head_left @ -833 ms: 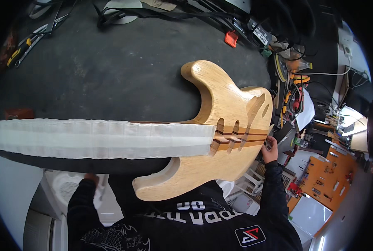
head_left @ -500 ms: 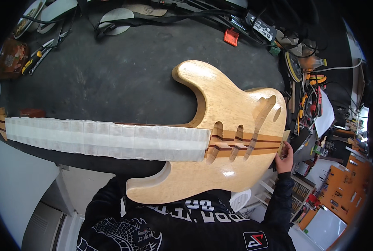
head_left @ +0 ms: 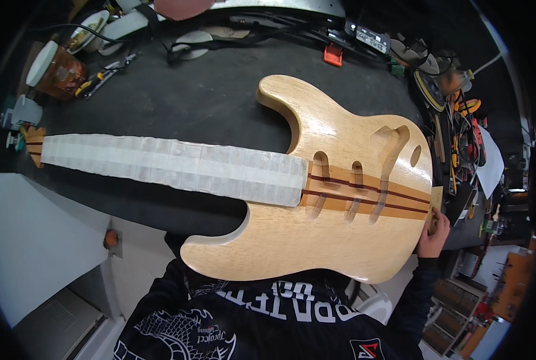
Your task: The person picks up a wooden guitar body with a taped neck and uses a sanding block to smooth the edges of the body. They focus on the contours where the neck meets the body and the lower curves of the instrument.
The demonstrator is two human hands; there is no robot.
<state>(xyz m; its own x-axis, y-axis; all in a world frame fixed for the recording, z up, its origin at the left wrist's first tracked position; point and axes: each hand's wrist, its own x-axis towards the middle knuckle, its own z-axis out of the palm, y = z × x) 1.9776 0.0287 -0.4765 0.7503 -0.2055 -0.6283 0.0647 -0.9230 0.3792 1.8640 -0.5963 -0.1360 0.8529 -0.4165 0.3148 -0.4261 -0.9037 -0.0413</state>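
Stretching across the dark bench [head_left: 220,90] and past its near edge in the head view, the guitar [head_left: 334,240] is glossy pale wood with 2 rounded horns, smooth cutouts and 2 dark red stripes. Rippled white tape [head_left: 172,165] wraps the neck. The right hand [head_left: 434,237], fingers curled, grips a tan sheet [head_left: 438,197] at the body's end; its contact with the wood is hard to judge. White lettering crosses the black shirt [head_left: 259,336]. The left hand is out of view, its state unknowable.
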